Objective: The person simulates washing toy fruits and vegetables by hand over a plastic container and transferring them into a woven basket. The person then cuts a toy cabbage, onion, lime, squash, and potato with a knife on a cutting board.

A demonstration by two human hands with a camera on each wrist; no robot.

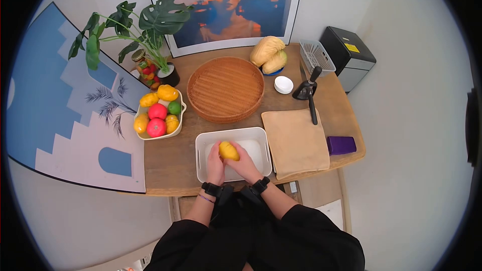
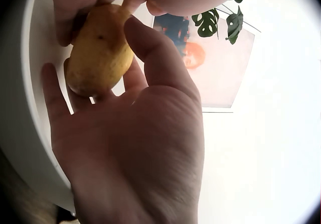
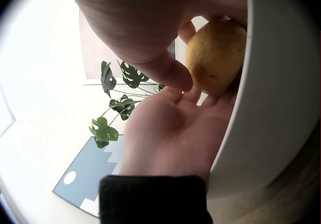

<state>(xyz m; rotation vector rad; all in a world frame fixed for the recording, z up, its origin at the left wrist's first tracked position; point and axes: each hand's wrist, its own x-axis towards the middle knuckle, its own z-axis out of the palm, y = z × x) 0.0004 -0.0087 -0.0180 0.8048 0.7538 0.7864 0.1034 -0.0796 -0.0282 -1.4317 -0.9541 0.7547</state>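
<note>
Both hands hold a yellow potato (image 1: 229, 151) above the inside of a white rectangular basin (image 1: 232, 133). My left hand (image 1: 215, 165) has its fingers around one side, with the thumb on top in the left wrist view. From the other side, my right hand (image 1: 245, 163) grips it with thumb and fingers. Small dark spots mark the potato's skin (image 2: 95, 63) in the left wrist view. In the right wrist view the basin wall (image 3: 276, 93) partly hides the fingers below the potato.
Left of the basin stands a fruit basket (image 1: 175, 133). A round wicker tray (image 1: 226, 90) lies behind. To the right are a tan cloth mat (image 1: 296, 143), a purple object (image 1: 342, 145), a black-handled tool (image 1: 307, 90) and a small white bowl (image 1: 283, 85). A potted plant (image 1: 169, 76) stands back left.
</note>
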